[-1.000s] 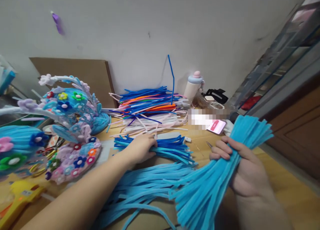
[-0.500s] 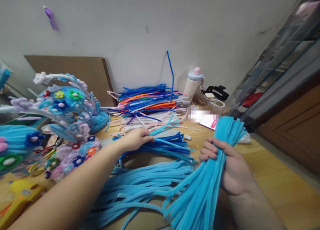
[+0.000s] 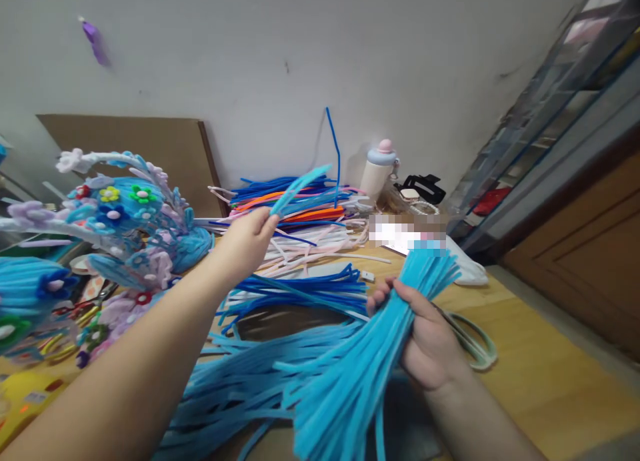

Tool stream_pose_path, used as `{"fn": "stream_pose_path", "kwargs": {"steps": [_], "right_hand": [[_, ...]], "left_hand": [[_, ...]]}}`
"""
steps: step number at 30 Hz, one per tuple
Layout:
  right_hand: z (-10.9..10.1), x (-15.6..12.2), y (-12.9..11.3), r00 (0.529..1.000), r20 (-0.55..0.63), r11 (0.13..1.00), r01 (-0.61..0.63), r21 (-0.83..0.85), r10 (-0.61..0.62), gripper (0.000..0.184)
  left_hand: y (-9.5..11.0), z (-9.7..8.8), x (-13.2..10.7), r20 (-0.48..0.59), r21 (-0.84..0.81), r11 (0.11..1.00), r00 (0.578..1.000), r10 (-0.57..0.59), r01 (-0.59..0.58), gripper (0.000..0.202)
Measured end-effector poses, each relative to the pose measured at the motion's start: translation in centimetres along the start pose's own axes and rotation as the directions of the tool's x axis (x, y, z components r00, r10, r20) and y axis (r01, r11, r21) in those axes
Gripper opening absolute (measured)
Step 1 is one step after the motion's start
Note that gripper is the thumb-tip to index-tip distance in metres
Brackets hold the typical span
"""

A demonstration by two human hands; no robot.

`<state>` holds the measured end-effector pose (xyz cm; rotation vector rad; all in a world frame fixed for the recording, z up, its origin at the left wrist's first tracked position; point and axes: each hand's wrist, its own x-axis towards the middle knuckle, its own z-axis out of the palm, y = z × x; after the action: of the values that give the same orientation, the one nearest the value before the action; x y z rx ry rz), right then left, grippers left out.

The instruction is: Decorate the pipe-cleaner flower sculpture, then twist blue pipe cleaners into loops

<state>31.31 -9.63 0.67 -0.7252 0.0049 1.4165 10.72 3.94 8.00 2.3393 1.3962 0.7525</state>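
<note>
My right hand (image 3: 425, 337) is closed round a thick bundle of light blue pipe cleaners (image 3: 365, 354) that slants from upper right to lower left above the wooden table (image 3: 545, 374). My left hand (image 3: 247, 237) is raised over the table and pinches a few light blue pipe cleaners (image 3: 300, 187) that point up and to the right. Below the hands lie loose light blue pipe cleaners (image 3: 260, 374) and a row of dark blue pipe cleaners (image 3: 305, 291).
A mixed pile of coloured pipe cleaners (image 3: 300, 211) lies at the wall, with a white bottle (image 3: 377, 171) and a black hair clip (image 3: 425, 184) beside it. Blue flower-covered craft pieces (image 3: 115, 227) stand at the left. Green-handled scissors (image 3: 473, 344) lie at the right. A yellow glue gun (image 3: 25, 397) sits bottom left.
My left hand has lifted a few light blue pipe cleaners off the dark blue row and raised them. My right hand with its bundle has moved left and lower, uncovering the scissors.
</note>
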Motion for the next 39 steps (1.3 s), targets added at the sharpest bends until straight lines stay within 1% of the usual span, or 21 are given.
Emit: {"fn": "stream_pose_path", "kwargs": {"steps": [1,2,4,6,8,10,12,15,17,18,19,20,22,24,26,28,30,31,33,36,39], "right_hand": [[0.1,-0.1,0.3,1.000,-0.013,1.000,0.022,0.006,-0.022,0.015],[0.3,-0.3,0.7,0.999,-0.007,0.999,0.041,0.010,-0.041,0.018],[0.4,-0.8,1.4,0.997,0.050,0.998,0.061,0.017,-0.062,0.024],[0.4,-1.5,2.2,0.992,0.121,0.999,0.046,0.016,-0.047,0.029],[0.4,-2.0,3.0,0.987,0.159,1.000,0.029,0.011,-0.031,0.033],[0.3,-2.1,3.4,0.986,0.160,0.999,0.041,-0.001,-0.041,0.032],[0.2,-1.9,3.3,0.991,0.136,1.000,0.020,-0.021,-0.017,0.027],[0.3,-1.4,1.5,0.991,0.129,1.000,-0.024,0.013,0.022,0.011],[0.3,-1.4,-0.6,0.983,0.175,0.993,0.040,0.114,-0.060,0.012],[0.2,-1.6,-1.8,0.972,0.208,0.984,0.076,0.162,-0.109,0.015],[0.1,-1.8,-2.9,0.960,0.240,0.976,0.099,0.194,-0.145,0.014],[-0.1,-2.0,-3.9,0.946,0.277,0.970,0.108,0.218,-0.168,0.014],[-0.6,-2.3,-5.4,0.907,0.379,0.960,0.081,0.267,-0.182,0.018],[-1.2,-2.3,-6.1,0.841,0.509,0.943,0.004,0.334,-0.183,0.023],[-1.6,-2.1,-6.0,0.770,0.612,0.923,-0.083,0.376,-0.180,0.026],[-1.7,-1.7,-5.6,0.749,0.638,0.912,-0.118,0.393,-0.179,0.026],[-1.7,-1.5,-5.2,0.754,0.633,0.912,-0.120,0.392,-0.173,0.025],[-1.7,-1.4,-5.1,0.759,0.628,0.914,-0.115,0.389,-0.171,0.025],[-1.5,-1.5,-4.8,0.778,0.604,0.919,-0.093,0.383,-0.173,0.025],[-1.1,-1.7,-4.5,0.836,0.519,0.926,-0.036,0.376,-0.178,0.025],[-0.6,-1.9,-4.3,0.875,0.458,0.942,-0.003,0.336,-0.160,0.024]], "left_hand": [[1.4,-0.3,-0.4,-0.037,-0.005,1.000,0.999,0.023,-0.024,0.034],[2.9,-0.3,-1.1,-0.016,0.006,0.998,0.998,0.057,-0.057,0.031],[5.8,0.8,-2.9,0.116,0.049,0.988,0.983,0.143,-0.149,0.026],[8.0,2.9,-5.1,0.297,0.047,0.965,0.926,0.232,-0.257,0.027],[9.1,5.0,-7.0,0.401,0.154,0.954,0.899,0.178,-0.258,0.052],[9.2,6.4,-8.3,0.428,0.277,0.919,0.892,0.142,-0.279,0.069],[8.4,6.8,-9.2,0.439,0.315,0.873,0.873,0.213,-0.372,0.070],[5.6,5.8,-9.7,0.484,0.255,0.789,0.780,0.396,-0.558,0.067],[2.9,4.9,-9.7,0.531,0.246,0.737,0.724,0.440,-0.629,0.065],[1.4,4.5,-9.5,0.553,0.256,0.725,0.712,0.433,-0.640,0.065],[-0.1,4.2,-9.3,0.560,0.277,0.727,0.720,0.409,-0.628,0.062],[-1.5,4.0,-9.0,0.540,0.312,0.743,0.754,0.375,-0.593,0.057],[-3.7,3.8,-8.2,0.429,0.360,0.800,0.846,0.315,-0.480,0.042],[-4.6,3.8,-7.4,0.313,0.336,0.856,0.904,0.292,-0.393,0.028],[-4.2,4.3,-6.9,0.276,0.287,0.882,0.914,0.297,-0.373,0.022],[-3.2,5.0,-6.7,0.290,0.285,0.876,0.906,0.309,-0.390,0.038],[-2.4,5.9,-6.4,0.314,0.326,0.861,0.904,0.289,-0.389,0.065],[-2.3,6.3,-6.0,0.343,0.340,0.864,0.904,0.254,-0.372,0.069],[-2.6,6.8,-4.8,0.434,0.334,0.885,0.886,0.162,-0.325,0.055],[-4.1,6.4,-2.0,0.568,0.271,0.923,0.819,0.076,-0.273,0.029],[-5.6,5.3,0.8,0.658,0.195,0.949,0.751,0.060,-0.247,0.033]]}}
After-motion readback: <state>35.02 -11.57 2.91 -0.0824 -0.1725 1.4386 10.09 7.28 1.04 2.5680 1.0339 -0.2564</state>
